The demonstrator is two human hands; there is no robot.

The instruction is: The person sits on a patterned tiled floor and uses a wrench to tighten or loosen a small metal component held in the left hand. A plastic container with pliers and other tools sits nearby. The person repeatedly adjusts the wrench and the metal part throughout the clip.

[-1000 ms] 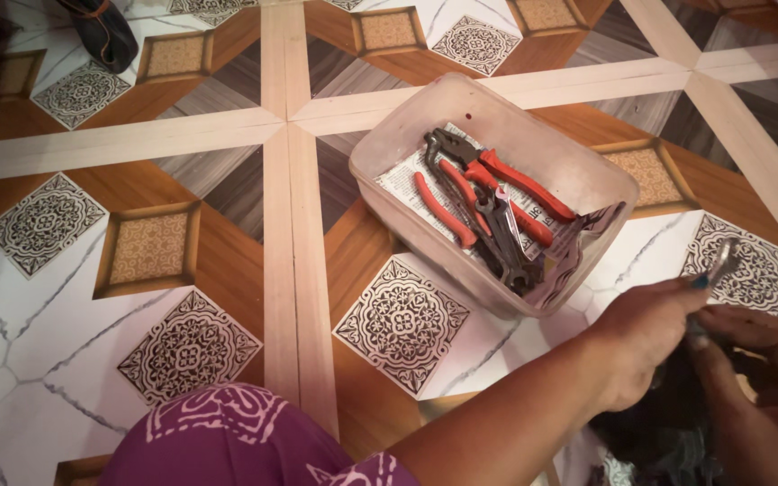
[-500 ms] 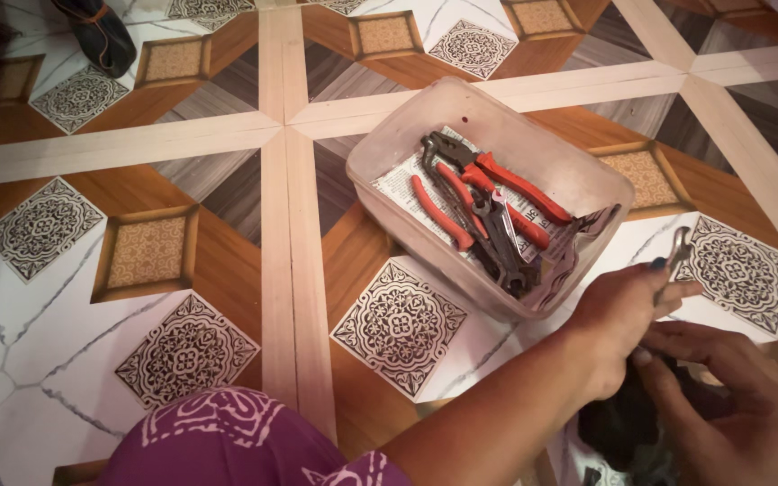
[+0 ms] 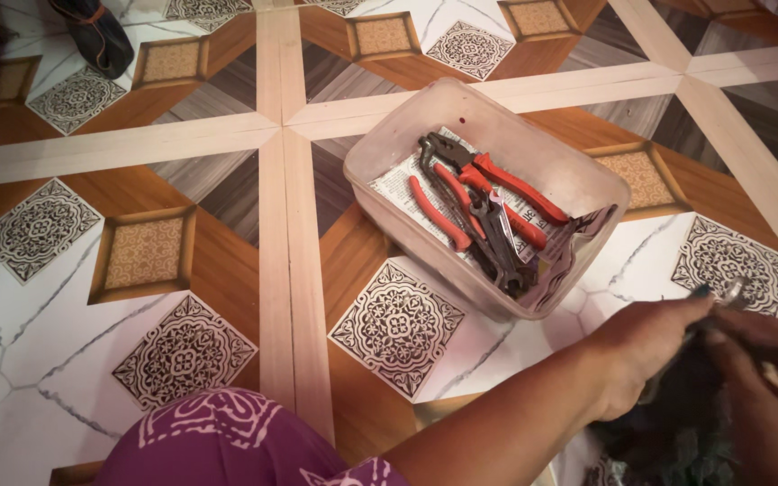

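The fingers [image 3: 691, 310] of the left hand [image 3: 646, 355] are curling closed around a small metal tool [image 3: 733, 291] at the lower right of the frame, and only its shiny tip is showing past the knuckles, so I cannot tell what kind of tool it is. Going left to right: a purple patterned cloth [image 3: 227, 441] is lying at the bottom edge, the forearm is crossing the patterned floor tiles [image 3: 182, 351], and a clear plastic tub [image 3: 578, 171] is sitting above the wrist with red-handled pliers [image 3: 488, 193] and dark spanners [image 3: 502, 243] on newsprint. Further right, the right hand [image 3: 772, 369] is closing its fingers over a dark, blurred object [image 3: 677, 423]; what it is cannot be made out. The metal tool is pointing toward the upper right, its long axis running diagonally from the palm out past the fingertips. In my judgement the risk is lying in that short, partly hidden grip: with both hands crowding together, the tip may be slipping off its mark or nicking the right fingers, or the tool may be dropping onto the hard tiles.
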